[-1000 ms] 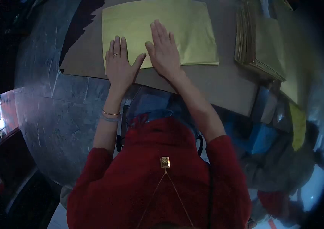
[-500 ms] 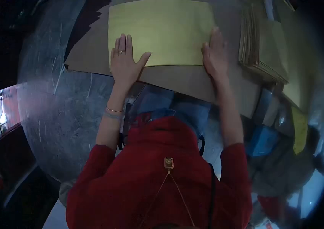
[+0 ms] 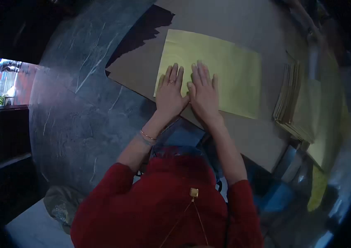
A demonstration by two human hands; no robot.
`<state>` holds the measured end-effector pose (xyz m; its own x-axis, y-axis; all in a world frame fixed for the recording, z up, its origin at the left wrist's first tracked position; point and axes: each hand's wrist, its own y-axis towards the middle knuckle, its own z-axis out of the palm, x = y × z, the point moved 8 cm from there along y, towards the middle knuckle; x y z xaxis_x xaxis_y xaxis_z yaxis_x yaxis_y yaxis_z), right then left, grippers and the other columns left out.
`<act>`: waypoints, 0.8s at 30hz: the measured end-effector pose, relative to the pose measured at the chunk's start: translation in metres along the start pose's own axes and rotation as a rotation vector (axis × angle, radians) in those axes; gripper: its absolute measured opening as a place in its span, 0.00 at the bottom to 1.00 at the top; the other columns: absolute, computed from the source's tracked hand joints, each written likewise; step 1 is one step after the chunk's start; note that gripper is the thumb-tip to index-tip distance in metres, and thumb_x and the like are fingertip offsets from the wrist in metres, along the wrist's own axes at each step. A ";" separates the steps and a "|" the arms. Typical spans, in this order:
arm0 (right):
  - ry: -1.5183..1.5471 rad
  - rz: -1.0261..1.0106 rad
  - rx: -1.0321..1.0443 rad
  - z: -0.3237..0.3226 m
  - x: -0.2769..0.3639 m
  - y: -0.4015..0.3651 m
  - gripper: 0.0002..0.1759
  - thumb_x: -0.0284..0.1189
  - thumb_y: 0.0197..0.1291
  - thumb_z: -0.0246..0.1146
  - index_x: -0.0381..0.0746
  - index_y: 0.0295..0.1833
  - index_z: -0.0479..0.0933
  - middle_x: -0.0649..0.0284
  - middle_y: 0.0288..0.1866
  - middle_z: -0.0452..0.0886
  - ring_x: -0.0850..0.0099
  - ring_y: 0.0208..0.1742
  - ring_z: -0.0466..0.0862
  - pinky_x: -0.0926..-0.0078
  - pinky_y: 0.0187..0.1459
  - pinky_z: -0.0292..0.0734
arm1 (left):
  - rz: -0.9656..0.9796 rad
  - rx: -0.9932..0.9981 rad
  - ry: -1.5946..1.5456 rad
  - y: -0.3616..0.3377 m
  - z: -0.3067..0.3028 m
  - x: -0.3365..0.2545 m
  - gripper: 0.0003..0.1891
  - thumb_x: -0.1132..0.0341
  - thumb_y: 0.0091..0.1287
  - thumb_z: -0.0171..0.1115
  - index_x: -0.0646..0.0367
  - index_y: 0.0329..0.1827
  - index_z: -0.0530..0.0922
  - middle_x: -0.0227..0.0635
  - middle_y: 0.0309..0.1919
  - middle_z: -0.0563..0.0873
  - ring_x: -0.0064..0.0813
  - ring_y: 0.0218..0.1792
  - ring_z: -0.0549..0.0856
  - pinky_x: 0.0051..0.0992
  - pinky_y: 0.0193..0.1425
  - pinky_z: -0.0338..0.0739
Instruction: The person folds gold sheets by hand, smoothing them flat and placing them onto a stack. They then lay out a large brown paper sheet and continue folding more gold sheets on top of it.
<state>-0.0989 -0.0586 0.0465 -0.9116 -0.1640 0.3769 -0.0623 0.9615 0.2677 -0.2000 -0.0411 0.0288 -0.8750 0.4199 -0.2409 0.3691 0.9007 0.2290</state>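
A yellow sheet of paper (image 3: 235, 78) lies flat on a brown cardboard sheet (image 3: 225, 22). My left hand (image 3: 171, 93) rests on the paper's lower left part, fingers stretched out and a ring on one of them. Close beside it, my right hand (image 3: 204, 91) lies flat on the same paper with its fingers extended. The two thumbs meet or nearly overlap near the paper's lower edge. Neither hand grips anything.
To the right stands a stack of folded yellow-brown paper (image 3: 289, 97). A dark torn-edged patch (image 3: 142, 31) covers the cardboard's upper left corner. Grey marbled surface (image 3: 84, 95) spreads out on the left. Low on the right are a blue box (image 3: 276, 198) and a yellow strip (image 3: 318, 188).
My right hand has moved left from the paper's right edge to beside my left hand. The view has turned, so the paper appears tilted and lower.
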 end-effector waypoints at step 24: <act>-0.101 0.027 0.247 -0.043 -0.133 -0.025 0.29 0.42 0.73 0.40 0.44 0.75 0.55 0.65 0.78 0.53 0.65 0.78 0.52 0.55 0.75 0.44 | 0.037 0.034 0.054 0.004 -0.006 -0.007 0.43 0.39 0.63 0.56 0.61 0.73 0.59 0.46 0.73 0.60 0.45 0.73 0.60 0.46 0.71 0.58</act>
<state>0.0411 -0.0705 0.0278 -0.9496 -0.1267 0.2868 -0.1233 0.9919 0.0300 -0.1940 -0.0413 0.0372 -0.8759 0.4468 -0.1819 0.4107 0.8885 0.2048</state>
